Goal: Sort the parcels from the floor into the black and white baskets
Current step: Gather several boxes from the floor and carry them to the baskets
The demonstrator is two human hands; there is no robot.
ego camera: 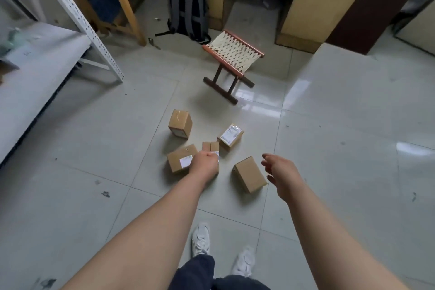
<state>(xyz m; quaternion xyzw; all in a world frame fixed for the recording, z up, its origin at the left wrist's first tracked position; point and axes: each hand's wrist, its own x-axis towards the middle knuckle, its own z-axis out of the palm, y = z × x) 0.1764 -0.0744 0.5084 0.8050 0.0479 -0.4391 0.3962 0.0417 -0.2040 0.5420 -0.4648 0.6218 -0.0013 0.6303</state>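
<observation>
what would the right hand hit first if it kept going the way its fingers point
The right hand would probably meet the labelled box first; the plain box lies just beside that line, depth unclear.

We see a small folding stool with a woven cream seat and dark wooden legs standing in the middle of the room. Behind it, a grey and black backpack leans upright against yellowish cabinets. To the left stands a white metal shelving rack, with slanted wooden frame legs just behind it. A dark brown post rises at the right.
</observation>
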